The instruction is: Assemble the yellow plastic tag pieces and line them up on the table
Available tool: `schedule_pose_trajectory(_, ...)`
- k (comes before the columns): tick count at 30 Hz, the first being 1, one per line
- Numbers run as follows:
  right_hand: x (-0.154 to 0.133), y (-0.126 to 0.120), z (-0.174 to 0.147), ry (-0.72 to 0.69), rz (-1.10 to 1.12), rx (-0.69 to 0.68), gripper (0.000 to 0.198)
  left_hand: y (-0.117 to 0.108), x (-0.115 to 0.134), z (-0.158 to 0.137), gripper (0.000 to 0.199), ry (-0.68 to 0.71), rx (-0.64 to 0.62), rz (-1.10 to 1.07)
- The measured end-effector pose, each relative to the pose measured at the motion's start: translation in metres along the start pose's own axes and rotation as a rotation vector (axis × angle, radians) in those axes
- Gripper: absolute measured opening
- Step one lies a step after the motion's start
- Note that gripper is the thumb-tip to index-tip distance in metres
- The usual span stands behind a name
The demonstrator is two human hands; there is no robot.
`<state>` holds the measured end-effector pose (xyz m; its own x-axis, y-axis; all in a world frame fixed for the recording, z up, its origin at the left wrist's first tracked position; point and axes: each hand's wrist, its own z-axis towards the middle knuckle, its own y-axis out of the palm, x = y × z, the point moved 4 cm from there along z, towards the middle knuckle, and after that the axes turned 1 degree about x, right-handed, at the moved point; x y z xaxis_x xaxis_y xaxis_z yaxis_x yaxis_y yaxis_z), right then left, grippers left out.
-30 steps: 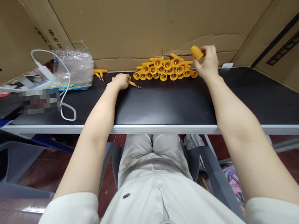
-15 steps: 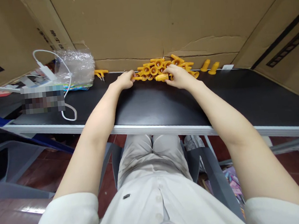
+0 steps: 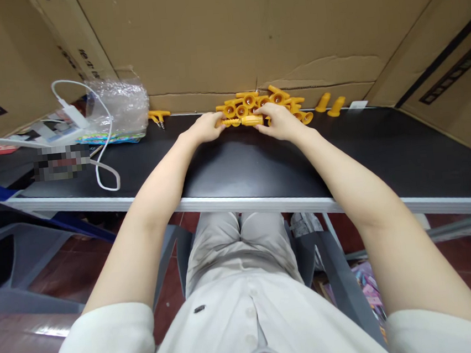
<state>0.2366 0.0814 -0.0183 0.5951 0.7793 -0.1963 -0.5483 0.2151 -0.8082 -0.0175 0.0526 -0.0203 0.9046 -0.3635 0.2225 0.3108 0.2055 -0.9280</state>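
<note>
Out over the back of the desk, my left hand (image 3: 209,127) is closed on a corkscrew whose handle is hidden by the fingers; its spiral (image 3: 231,123) points right. My right hand (image 3: 277,121) pinches a ribbed yellow plastic sleeve (image 3: 251,120) lying sideways. Spiral and sleeve are in line and seem to meet end to end; whether the tip is inside I cannot tell. Right behind both hands is a pile of yellow sleeves (image 3: 249,100), several with round open ends facing me. Yellow-handled corkscrews (image 3: 158,117) with bare metal spirals lie to the left.
Two yellow sleeves (image 3: 322,102) stand apart on the right, near a small white piece (image 3: 358,105). Clear plastic wrap (image 3: 123,107) and a white cable (image 3: 110,116) lie on the left. Cardboard (image 3: 214,40) walls the black desk (image 3: 251,169) at the back.
My left hand has moved right, bringing the corkscrew's spiral up to the sleeve. My right hand has shifted slightly left and turned the sleeve level with it.
</note>
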Motion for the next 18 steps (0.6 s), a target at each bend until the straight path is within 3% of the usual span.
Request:
schedule_pose_trajectory(6,0.001,-0.003,-0.002,0.129,0.126,0.028,0.058,-0.009,0.014,-0.006,0.048,-0.018,0.03,-0.071)
schedule_pose_trajectory(10,-0.004,-0.004,0.0,0.272,0.212,0.031,0.051,-0.011,0.015,-0.008,0.043,-0.058,0.057,-0.093)
schedule_pose_trajectory(15,-0.014,-0.007,-0.002,0.499,0.515,0.045,0.039,-0.013,0.016,-0.01,0.042,-0.074,0.056,-0.11)
schedule_pose_trajectory(18,-0.017,-0.01,-0.006,0.539,0.623,-0.006,0.036,-0.014,0.02,-0.011,0.044,-0.087,0.023,-0.083)
